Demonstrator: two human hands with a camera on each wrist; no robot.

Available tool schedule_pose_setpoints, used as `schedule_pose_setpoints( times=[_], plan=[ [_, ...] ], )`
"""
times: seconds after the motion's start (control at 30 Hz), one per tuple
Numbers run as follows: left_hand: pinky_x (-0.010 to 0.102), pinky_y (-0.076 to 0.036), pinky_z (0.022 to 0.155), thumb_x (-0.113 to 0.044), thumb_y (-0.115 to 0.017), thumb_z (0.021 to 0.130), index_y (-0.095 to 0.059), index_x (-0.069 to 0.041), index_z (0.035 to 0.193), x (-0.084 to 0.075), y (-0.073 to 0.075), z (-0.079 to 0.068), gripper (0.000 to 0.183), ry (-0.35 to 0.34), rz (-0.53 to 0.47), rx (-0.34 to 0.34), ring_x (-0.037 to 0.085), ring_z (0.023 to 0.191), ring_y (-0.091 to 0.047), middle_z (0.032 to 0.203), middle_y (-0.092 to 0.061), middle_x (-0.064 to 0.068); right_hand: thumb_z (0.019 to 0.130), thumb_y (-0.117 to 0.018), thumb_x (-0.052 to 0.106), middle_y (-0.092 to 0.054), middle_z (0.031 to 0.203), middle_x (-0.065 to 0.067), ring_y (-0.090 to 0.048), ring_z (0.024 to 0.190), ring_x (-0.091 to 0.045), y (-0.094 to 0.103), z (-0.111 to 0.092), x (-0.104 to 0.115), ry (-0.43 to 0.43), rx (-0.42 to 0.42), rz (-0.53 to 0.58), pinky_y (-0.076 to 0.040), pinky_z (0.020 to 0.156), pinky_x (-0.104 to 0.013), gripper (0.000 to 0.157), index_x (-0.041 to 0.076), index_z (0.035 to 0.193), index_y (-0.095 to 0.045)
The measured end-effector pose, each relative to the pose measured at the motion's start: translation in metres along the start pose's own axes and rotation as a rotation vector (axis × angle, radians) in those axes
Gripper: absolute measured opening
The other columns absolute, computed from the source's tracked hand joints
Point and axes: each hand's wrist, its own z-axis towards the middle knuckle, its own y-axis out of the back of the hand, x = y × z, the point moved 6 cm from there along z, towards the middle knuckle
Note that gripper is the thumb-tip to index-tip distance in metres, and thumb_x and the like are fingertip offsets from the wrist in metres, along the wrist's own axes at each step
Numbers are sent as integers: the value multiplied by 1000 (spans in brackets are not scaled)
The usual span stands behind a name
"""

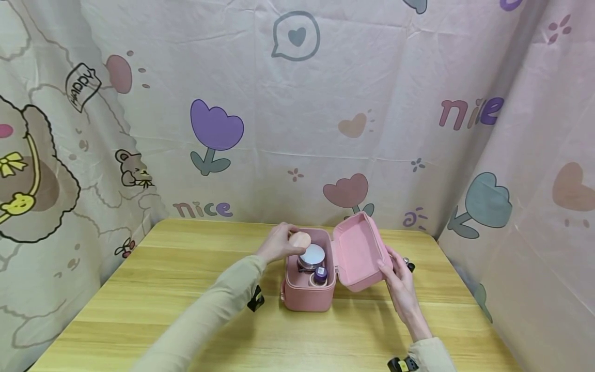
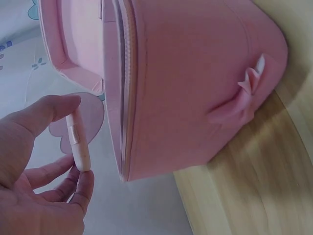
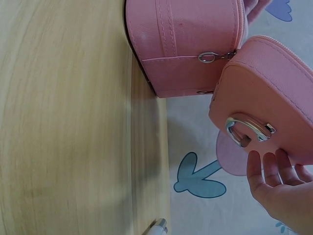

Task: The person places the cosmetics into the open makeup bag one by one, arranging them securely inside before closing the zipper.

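A pink zippered cosmetic case (image 1: 308, 298) stands on the table, its lid (image 1: 358, 248) swung out to the right. Above the case's far left rim, my left hand (image 1: 278, 244) pinches a thin, round, pale pink compact (image 1: 299, 239); the left wrist view shows this compact (image 2: 79, 142) edge-on between thumb and fingertips. Inside the case sit a round jar with a white top (image 1: 313, 254) and a small bottle with a dark purple cap (image 1: 321, 274). My right hand (image 1: 401, 281) grips the lid's outer edge, thumb on the rim and fingers against its outside near the metal-fitted handle (image 3: 247, 128).
A small black and silver object (image 1: 409, 264) lies on the wooden table (image 1: 186, 258) behind my right hand, partly hidden. Printed curtains (image 1: 297, 103) hang behind the table and on both sides. Black camera mounts sit on both wrists.
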Motion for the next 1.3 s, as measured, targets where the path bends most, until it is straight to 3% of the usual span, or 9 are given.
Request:
schedule_pose_setpoints(
  times=[0.3,1.1,1.3],
  plan=[
    [34,-43,84,-24,-79,61,-61,-6,107,-3,-17,12,53,17,-9,18,21,94,-52,101,-59,9,92,-45,10,-32,136,-18,-49,113,-11,0,0,0,-9,-9,1,-45,90,-18,53,2,138,-22],
    [37,-41,88,-19,-78,59,-62,-1,105,-9,-42,28,53,16,16,14,26,98,-51,103,-59,15,91,-46,9,-35,132,-20,-50,112,-15,-2,1,1,9,-16,14,-47,89,-20,51,1,137,-24],
    [38,-37,98,-22,-77,63,-53,2,115,-5,-46,27,63,21,11,9,30,109,-48,114,-55,17,91,-46,9,-34,133,-20,-50,113,-15,-2,1,1,7,-13,10,-47,89,-20,51,1,137,-24]
  ],
)
